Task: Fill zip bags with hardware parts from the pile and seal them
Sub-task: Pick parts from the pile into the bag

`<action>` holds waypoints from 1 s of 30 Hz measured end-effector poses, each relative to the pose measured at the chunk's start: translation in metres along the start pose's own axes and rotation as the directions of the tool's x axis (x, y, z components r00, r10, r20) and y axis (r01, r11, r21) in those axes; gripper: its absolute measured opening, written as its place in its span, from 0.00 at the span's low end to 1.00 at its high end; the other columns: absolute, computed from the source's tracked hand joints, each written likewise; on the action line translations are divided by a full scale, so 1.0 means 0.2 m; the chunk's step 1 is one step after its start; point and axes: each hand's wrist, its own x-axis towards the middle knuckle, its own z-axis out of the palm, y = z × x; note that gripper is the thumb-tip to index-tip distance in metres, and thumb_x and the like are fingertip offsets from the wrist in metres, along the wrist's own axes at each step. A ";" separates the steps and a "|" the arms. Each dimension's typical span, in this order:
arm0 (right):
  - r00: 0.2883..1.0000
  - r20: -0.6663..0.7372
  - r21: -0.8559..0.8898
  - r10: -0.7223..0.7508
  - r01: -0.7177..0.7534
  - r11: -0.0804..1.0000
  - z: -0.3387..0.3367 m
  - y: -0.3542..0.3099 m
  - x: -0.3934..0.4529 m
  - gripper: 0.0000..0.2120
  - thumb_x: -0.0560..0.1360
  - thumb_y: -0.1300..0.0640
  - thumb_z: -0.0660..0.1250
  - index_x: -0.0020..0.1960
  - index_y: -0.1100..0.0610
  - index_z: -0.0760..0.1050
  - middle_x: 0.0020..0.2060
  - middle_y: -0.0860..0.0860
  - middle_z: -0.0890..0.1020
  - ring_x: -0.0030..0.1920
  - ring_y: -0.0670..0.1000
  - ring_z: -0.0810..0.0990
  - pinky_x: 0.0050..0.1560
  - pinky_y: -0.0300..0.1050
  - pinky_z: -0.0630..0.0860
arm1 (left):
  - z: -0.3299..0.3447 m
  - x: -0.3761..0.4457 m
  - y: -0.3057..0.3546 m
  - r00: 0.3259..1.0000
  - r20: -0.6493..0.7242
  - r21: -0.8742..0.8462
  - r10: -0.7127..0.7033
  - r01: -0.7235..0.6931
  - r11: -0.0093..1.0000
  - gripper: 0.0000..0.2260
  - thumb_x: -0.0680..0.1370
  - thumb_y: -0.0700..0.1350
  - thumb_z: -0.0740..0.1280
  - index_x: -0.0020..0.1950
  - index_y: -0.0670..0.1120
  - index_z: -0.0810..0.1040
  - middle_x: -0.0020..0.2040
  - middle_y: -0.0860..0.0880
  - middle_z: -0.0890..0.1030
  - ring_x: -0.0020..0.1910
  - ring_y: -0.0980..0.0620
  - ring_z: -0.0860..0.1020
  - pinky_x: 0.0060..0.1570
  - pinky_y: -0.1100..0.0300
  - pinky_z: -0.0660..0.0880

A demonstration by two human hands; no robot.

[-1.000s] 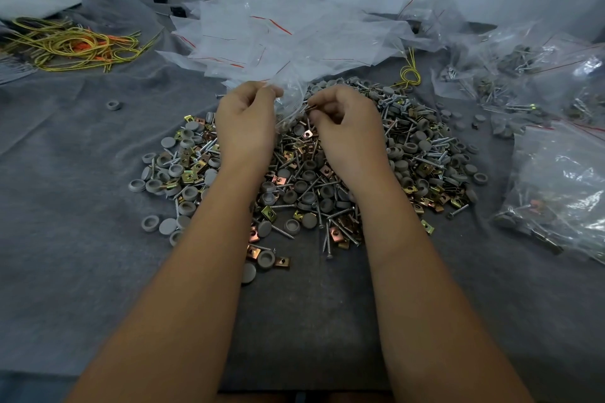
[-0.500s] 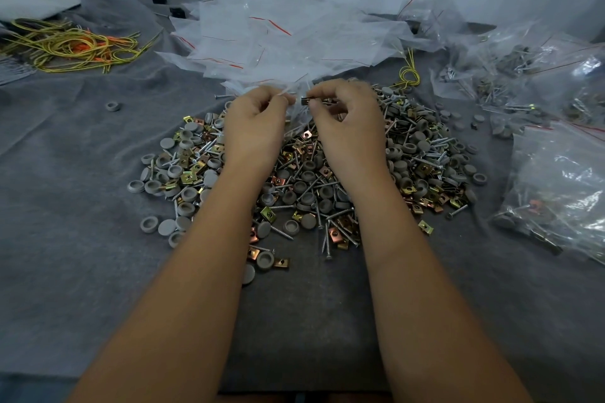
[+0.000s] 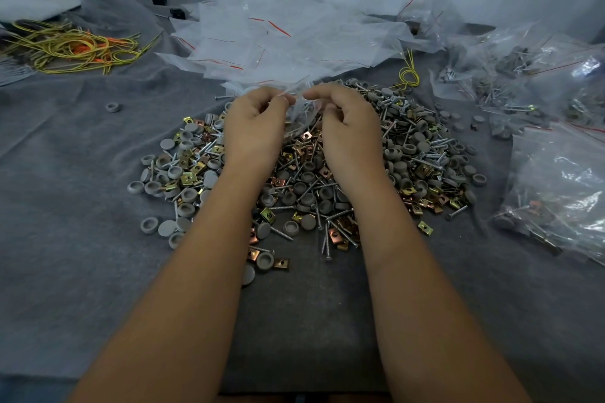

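A grey cloth-covered surface (image 3: 82, 239) carries everything here, with a loose heap of empty zip bags (image 3: 278, 42) at the back, filled bags (image 3: 563, 180) stacked along the right side, and the pile of hardware parts (image 3: 311, 180) — grey caps, brass-coloured clips and screws — spread in the middle under both forearms. Compared with a second ago, the hands sit slightly higher and closer together over the far side of the pile, and the small dark part that the right fingers were feeding toward the bag half a second ago is no longer visible between them; I judge it has gone into the bag, so this bag is probably near sealing. The zip bag (image 3: 299, 114) hangs between the two hands, its body drooping onto the pile and its mouth raised at the fingertips. The left hand (image 3: 258, 121) pinches one side of the bag's top edge with curled fingers; the right hand (image 3: 343, 121) has its thumb and forefinger closed at the other side of that edge, apparently pinching it too, though the clear film makes contact hard to confirm. How many parts the bag holds cannot be told.
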 end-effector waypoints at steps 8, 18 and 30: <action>0.998 0.012 -0.056 0.067 -0.066 0.996 -0.02 0.00 0.00 0.19 0.69 0.72 0.55 0.47 0.50 0.72 0.43 0.46 0.78 0.46 0.46 0.77 0.42 0.43 0.73 | -0.01 0.00 -0.01 0.999 -0.040 -0.008 -0.016 0.015 1.000 0.11 0.76 0.43 0.63 0.37 0.52 0.81 0.21 0.55 0.69 0.28 0.49 0.67 0.35 0.54 0.68; 0.848 0.509 -0.362 0.145 0.058 0.930 -0.01 -0.06 -0.02 0.15 0.70 0.64 0.63 0.35 0.45 0.81 0.36 0.44 0.81 0.41 0.48 0.77 0.50 0.47 0.74 | -0.02 0.02 0.00 0.993 -0.113 -0.071 -0.044 0.036 0.997 0.11 0.76 0.40 0.64 0.36 0.51 0.81 0.20 0.55 0.67 0.25 0.52 0.63 0.30 0.59 0.60; 0.846 0.533 -0.434 0.031 0.242 0.868 0.01 -0.05 -0.04 0.14 0.70 0.63 0.69 0.51 0.48 0.77 0.44 0.48 0.80 0.50 0.54 0.78 0.56 0.54 0.73 | -0.02 0.03 0.00 0.990 -0.122 -0.110 -0.071 0.058 0.992 0.11 0.76 0.39 0.64 0.37 0.50 0.81 0.22 0.56 0.69 0.27 0.55 0.67 0.34 0.58 0.65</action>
